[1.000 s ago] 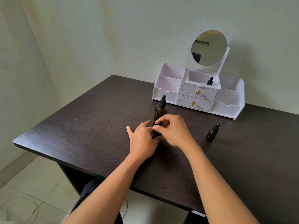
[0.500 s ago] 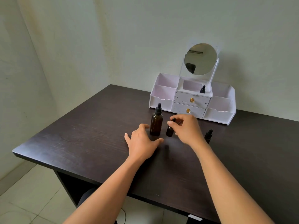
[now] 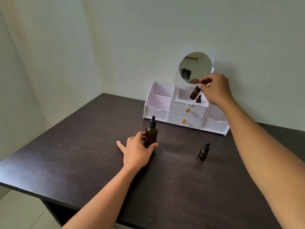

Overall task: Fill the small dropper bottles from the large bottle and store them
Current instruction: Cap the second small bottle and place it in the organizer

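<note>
While the left hand [image 3: 137,150] held the large bottle [image 3: 151,134] at its base, the right hand [image 3: 215,90] pinched a small dropper bottle [image 3: 195,93] by its cap, body slanting toward seven o'clock from the grip, over the top middle compartment of the organizer [image 3: 156,111], just above a stored bottle [image 3: 198,99].

1 dropper bottle [image 3: 198,99] in organizer's top compartment [image 3: 183,95]
</note>
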Demonstrator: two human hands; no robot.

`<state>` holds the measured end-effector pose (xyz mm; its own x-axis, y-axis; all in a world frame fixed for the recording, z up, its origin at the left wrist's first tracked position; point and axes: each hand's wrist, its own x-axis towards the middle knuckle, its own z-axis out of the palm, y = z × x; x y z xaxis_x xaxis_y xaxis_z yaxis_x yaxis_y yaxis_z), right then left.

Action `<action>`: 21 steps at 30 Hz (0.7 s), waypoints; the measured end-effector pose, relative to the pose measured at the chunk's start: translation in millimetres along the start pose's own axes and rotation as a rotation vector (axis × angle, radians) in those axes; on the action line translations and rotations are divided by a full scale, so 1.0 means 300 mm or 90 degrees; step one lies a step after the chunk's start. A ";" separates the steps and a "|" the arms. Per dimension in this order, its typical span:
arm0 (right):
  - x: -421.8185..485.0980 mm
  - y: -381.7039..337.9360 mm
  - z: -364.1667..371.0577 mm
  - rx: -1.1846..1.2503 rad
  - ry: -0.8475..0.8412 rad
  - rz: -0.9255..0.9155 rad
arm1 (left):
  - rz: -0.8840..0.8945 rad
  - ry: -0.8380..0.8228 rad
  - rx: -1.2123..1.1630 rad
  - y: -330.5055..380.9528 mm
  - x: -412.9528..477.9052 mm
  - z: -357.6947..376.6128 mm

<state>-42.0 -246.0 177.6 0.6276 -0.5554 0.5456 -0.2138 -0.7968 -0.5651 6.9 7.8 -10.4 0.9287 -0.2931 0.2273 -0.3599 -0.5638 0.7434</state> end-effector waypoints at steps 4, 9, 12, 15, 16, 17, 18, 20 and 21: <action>0.085 0.016 0.042 -0.070 -0.026 -0.013 | 0.005 0.008 -0.004 -0.009 0.002 0.003; 0.125 0.052 0.105 -0.140 -0.072 -0.001 | -0.003 0.013 -0.006 -0.019 0.013 0.012; 0.137 0.079 0.125 -0.179 -0.112 0.004 | -0.004 0.021 -0.014 -0.021 0.016 0.013; 0.148 0.105 0.139 -0.219 -0.143 0.008 | -0.001 0.030 -0.016 -0.023 0.019 0.015; 0.151 0.111 0.144 -0.234 -0.148 0.008 | -0.002 0.031 -0.014 -0.023 0.020 0.015; 0.153 0.117 0.149 -0.248 -0.154 0.009 | -0.001 0.034 -0.012 -0.024 0.020 0.015; 0.155 0.122 0.153 -0.259 -0.159 0.009 | -0.001 0.035 -0.010 -0.025 0.020 0.016; 0.159 0.129 0.162 -0.275 -0.174 0.009 | -0.001 0.034 -0.009 -0.025 0.020 0.015; 0.158 0.132 0.164 -0.284 -0.182 0.006 | -0.001 0.034 -0.012 -0.024 0.019 0.015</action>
<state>16.1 -292.1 150.8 0.7895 -0.5258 0.3165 -0.4793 -0.8504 -0.2171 14.5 6.7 -17.4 0.9330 -0.2501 0.2586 -0.3567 -0.5499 0.7552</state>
